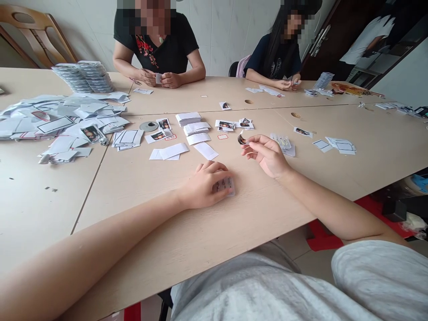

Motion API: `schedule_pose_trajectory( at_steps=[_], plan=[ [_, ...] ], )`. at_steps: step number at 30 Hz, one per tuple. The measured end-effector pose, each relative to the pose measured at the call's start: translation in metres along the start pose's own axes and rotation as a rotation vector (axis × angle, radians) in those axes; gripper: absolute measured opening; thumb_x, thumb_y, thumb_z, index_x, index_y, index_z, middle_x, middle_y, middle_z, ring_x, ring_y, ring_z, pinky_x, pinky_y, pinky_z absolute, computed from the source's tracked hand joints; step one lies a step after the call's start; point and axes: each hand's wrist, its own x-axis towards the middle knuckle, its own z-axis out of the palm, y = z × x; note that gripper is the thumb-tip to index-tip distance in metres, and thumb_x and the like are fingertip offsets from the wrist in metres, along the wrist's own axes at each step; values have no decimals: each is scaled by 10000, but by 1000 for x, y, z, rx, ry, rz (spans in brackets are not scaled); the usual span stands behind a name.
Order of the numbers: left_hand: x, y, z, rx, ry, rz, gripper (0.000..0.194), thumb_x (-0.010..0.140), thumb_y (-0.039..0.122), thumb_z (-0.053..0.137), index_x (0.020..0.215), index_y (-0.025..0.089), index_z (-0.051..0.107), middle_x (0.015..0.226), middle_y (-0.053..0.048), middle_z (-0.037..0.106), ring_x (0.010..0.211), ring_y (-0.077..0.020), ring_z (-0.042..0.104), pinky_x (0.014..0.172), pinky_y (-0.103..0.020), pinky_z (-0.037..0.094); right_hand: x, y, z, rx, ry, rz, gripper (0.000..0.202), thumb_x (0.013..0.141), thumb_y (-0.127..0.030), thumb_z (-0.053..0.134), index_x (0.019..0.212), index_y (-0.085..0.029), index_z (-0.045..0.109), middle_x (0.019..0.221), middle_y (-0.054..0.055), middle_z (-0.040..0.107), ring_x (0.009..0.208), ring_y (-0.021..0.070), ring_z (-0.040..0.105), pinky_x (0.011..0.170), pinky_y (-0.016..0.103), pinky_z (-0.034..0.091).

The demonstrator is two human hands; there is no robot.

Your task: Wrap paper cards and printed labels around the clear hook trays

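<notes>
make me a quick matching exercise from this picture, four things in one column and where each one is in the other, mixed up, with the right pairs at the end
Things
1. plastic case
2. small dark label
3. big paper pile
4. wooden chair

Places
A. beyond the far edge of the table
B. pinched in the right hand
C. in the grasp of the left hand
D. spread over the tabletop's left side

Pairs: 1-C, 2-B, 3-D, 4-A
</notes>
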Motion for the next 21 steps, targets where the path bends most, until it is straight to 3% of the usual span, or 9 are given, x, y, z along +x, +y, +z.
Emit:
schedule_pose_trajectory(
  at_steps=[5, 10, 14, 18, 21],
  plan=[
    [-2, 1, -1, 23, -45, 94, 505, 864, 509, 469, 1304, 267, 515, 1255, -115, 518, 1174, -287, 429, 986, -462, 329, -2, -1, 2, -5, 8, -69, 200, 783, -394, 603, 775, -195, 618, 825, 12, 660, 709, 127, 645, 606, 245, 462],
    [-3, -1, 4, 82, -54, 154, 532, 889, 501, 419, 1350, 238, 460, 1297, -140, 478, 1184, -293, 410, 984, -465, 331, -2, 3, 4, -171, 60, -147, 191, 699, -314, 722, 751, -196, 580, 668, -23, 610, 606, 104, 582, 561, 236, 442],
    [-4, 2, 5, 133, 52, 91, 554, 882, 506, 425, 1344, 202, 434, 1343, -169, 410, 1222, -321, 371, 976, -492, 328, -5, 5, 7, -284, 32, -192, 265, 690, -329, 738, 820, -206, 543, 745, -18, 628, 620, 102, 575, 564, 240, 444],
    [-4, 5, 0, 38, 231, -68, 434, 843, 554, 477, 1048, 183, 568, 1123, -113, 533, 1035, -253, 459, 933, -435, 363, -16, 4, 16, -495, 22, -316, 321, 718, -323, 716, 965, -238, 530, 778, -11, 643, 637, 117, 560, 568, 254, 439],
    [-2, 5, -4, -86, 293, -158, 381, 844, 553, 484, 803, 188, 582, 945, -62, 553, 932, -208, 482, 911, -390, 377, -25, 4, 23, -700, -15, -466, 326, 748, -304, 682, 1041, -261, 547, 736, -16, 621, 629, 129, 548, 585, 273, 452]
  ],
)
